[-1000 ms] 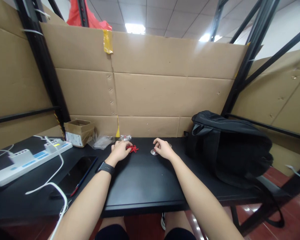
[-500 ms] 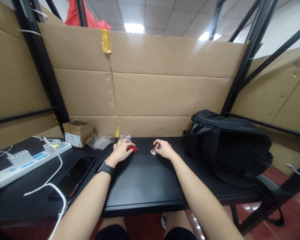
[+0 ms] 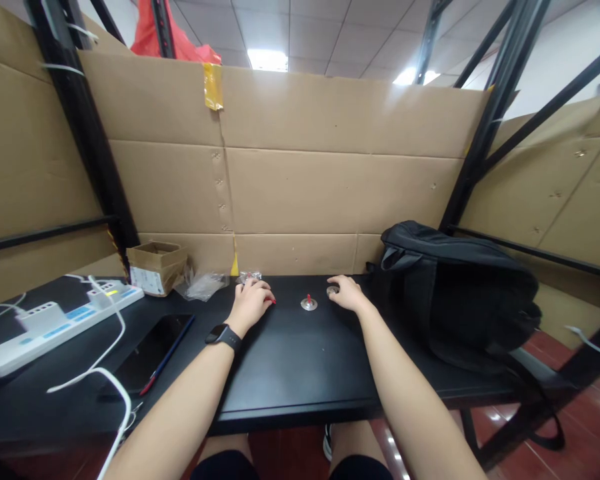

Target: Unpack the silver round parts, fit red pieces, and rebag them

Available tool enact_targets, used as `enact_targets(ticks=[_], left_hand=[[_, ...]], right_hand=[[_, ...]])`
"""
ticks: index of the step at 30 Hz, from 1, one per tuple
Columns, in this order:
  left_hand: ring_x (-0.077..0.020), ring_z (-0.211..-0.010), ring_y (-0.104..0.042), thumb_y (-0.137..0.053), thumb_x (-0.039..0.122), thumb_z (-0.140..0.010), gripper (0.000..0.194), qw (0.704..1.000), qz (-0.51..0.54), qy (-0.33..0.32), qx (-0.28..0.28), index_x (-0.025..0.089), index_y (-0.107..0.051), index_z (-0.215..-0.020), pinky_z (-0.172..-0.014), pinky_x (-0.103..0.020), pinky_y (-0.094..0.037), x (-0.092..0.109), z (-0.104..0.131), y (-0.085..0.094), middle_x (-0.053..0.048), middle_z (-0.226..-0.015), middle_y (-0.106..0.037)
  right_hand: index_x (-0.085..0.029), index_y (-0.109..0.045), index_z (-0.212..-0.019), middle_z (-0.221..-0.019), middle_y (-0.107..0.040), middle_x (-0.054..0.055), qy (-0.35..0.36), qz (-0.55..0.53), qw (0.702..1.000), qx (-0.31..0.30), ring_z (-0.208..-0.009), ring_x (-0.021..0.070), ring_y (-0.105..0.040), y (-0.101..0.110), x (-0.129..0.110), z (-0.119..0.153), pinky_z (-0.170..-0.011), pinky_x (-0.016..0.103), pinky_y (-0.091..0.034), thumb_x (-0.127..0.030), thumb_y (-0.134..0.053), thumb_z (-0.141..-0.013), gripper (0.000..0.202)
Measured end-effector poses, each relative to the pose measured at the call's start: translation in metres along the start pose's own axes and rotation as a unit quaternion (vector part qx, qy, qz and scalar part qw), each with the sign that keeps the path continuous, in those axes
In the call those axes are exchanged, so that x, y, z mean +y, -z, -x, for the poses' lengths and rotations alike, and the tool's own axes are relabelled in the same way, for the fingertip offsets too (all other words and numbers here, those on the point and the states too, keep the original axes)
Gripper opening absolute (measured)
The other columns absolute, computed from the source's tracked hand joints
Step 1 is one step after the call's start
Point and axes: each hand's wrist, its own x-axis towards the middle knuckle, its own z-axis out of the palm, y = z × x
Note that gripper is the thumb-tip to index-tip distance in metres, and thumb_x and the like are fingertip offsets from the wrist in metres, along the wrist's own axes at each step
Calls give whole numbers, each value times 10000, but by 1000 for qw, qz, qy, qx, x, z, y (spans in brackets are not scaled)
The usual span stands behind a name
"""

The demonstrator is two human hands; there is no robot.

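Observation:
A clear round disc with a small red peg standing in its middle, looking like a suction cup, sits on the black table between my hands. My right hand is to its right, thumb and fingers closed on a second clear disc, partly hidden by the fingertips. On the other side my left hand, a black watch on its wrist, rests low over the table with curled fingers. A bit of red cord shows at its fingertips; the hand hides the rest. Crinkled clear wrapping lies just behind it.
A small open cardboard box and a clear plastic bag stand at the back left. Nearer are a white power strip with cables and a dark phone. A black backpack fills the right side. Cardboard walls the back.
My right hand has let go of the disc with the red peg and moved right to another clear disc. My left hand has shifted slightly right, covering more of the red cord.

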Motion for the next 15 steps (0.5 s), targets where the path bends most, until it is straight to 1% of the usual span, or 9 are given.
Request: enact_targets(ticks=[2,4,7,10,12,15], left_hand=[[-283,-1199,-466,-657,303,-878,120,1000,8,5,10,316,-767,-830,-939,-445,-286,2,-1,1,-13,-1152,-713],[-280,-1193,-478,-642,330,-892,134,999,20,16,21,320,-767,-845,-951,-449,-281,3,-2,2,-15,-1126,-731],[-277,-1175,-513,-625,360,-900,151,997,51,52,37,331,-771,-870,-963,-451,-286,5,-4,2,-20,-1074,-753],[-264,-1155,-569,-625,379,-890,158,988,101,107,47,344,-776,-918,-964,-428,-323,7,-6,4,-12,-1066,-761],[-245,-1098,-627,-621,392,-883,175,979,141,137,45,348,-774,-957,-960,-402,-360,8,-6,5,5,-1066,-766],[-221,-991,-691,-614,403,-878,194,970,181,154,42,340,-773,-970,-975,-385,-390,10,-7,9,21,-1015,-781]], right_hand=[[-259,-672,-1229,-1293,-662,68,-24,5,999,-40,-1239,297,-568,1,6,1,-1019,410,-430,-272,-714,-742,489],[-266,-671,-1231,-1249,-691,59,-32,-5,998,-59,-1187,273,-613,-1,8,1,-987,383,-457,-277,-717,-752,482],[-278,-689,-1180,-1200,-715,42,-25,-23,998,-56,-1116,237,-654,-5,10,1,-936,344,-482,-240,-691,-785,397],[-282,-703,-1123,-1182,-721,31,-18,-31,998,-49,-1097,225,-661,-7,11,0,-915,334,-487,-214,-683,-799,332],[-286,-699,-1116,-1183,-720,27,-18,-32,998,-46,-1101,227,-659,-7,11,0,-921,343,-484,-185,-688,-791,341],[-293,-691,-1122,-1208,-710,28,-18,-26,999,-38,-1131,239,-646,-6,11,1,-943,375,-471,-121,-684,-775,388]])
